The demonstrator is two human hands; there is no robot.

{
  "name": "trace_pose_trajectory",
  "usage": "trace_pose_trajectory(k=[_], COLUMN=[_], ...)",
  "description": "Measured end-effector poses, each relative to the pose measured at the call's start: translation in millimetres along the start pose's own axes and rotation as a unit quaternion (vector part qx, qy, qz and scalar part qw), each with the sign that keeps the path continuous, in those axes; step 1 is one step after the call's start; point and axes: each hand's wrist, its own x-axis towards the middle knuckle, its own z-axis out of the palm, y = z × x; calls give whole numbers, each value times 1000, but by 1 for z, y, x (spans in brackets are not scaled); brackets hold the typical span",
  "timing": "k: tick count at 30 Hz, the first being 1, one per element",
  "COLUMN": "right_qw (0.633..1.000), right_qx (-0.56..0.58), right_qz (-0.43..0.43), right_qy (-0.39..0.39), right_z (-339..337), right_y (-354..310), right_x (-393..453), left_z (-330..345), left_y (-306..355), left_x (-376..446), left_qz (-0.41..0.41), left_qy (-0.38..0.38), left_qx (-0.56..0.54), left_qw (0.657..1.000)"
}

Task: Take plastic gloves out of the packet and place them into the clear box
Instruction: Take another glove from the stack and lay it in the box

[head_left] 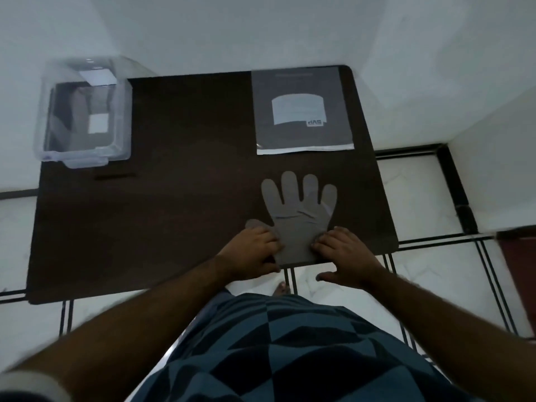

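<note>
A thin translucent plastic glove (298, 216) lies flat on the dark table (162, 216) near its front edge, fingers pointing away from me. My left hand (252, 250) presses on the glove's left cuff edge, beside its thumb. My right hand (345, 253) rests its fingertips on the right cuff edge. Whether either hand pinches the film cannot be told. The grey gloves packet (301, 111) lies flat at the back right of the table. The clear box (84, 114) stands open at the back left corner, with a white label inside.
White walls close in behind the table. A tiled floor with dark lines surrounds it, and a dark red object (519, 256) shows at the right edge. A small dark strip (116, 176) lies in front of the clear box.
</note>
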Motion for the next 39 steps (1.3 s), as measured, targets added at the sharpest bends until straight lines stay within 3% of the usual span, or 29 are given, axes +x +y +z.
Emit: trace_pose_trajectory(k=[4, 9, 12, 15, 18, 22, 25, 27, 32, 39], right_qw=[999, 993, 989, 989, 968, 903, 840, 808, 783, 808], right_qx=[-8, -15, -17, 35, 183, 392, 513, 565, 607, 565], right_qz=[-22, -52, -73, -39, -11, 43, 61, 61, 58, 17], right_qy=[43, 107, 128, 139, 172, 171, 166, 157, 121, 163], right_z=[8, 13, 12, 1, -32, -97, -146, -183, -276, -386], right_y=[-6, -10, -8, -10, -16, -35, -54, -71, -118, -194], right_x=[-3, 0, -2, 1, 16, 53, 93, 119, 191, 310], left_z=[24, 44, 47, 34, 10, -37, -83, -113, -178, -266], left_y=[8, 24, 29, 32, 34, 18, -10, -34, -110, -225], left_x=[4, 2, 0, -4, -10, -26, -46, -62, -113, -183], left_qz=[-1, 43, 33, -33, -154, -263, -281, -284, -281, -291], left_qy=[-53, 65, 142, 197, 254, 325, 393, 422, 446, 492], left_qx=[74, 107, 57, -94, -281, -520, -577, -585, -552, -494], left_qw=[996, 991, 988, 975, 913, 745, 659, 632, 646, 655])
